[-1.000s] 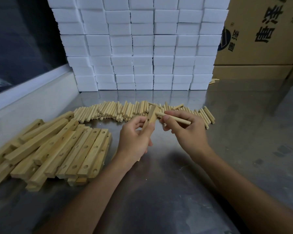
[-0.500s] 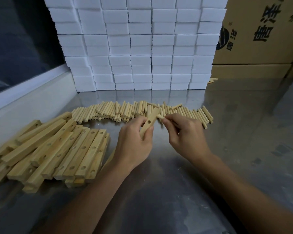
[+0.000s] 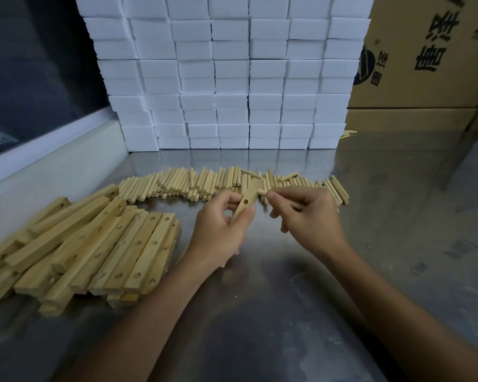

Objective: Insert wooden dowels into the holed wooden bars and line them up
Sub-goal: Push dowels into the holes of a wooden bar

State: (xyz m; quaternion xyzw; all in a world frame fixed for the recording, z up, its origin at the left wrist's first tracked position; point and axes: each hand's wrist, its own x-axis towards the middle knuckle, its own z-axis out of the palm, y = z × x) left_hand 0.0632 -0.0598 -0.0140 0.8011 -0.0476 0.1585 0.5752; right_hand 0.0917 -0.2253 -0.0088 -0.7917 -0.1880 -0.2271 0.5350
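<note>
Dowel at bar's top hole
Left hand [image 3: 218,232] grips holed bar [image 3: 247,201] upright; right hand [image 3: 309,219] pinches dowel [image 3: 262,192] at bar's upper right side, just before dowel row [image 3: 193,184].

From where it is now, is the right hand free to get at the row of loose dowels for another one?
Probably not yet: the right hand pinches a dowel at the bar the left hand holds. The dowel row lies just beyond, nothing between.

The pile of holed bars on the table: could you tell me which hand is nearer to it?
Left. The left hand is just right of the pile of holed bars, gripping one bar; the right hand is farther right, pinching a dowel.
</note>
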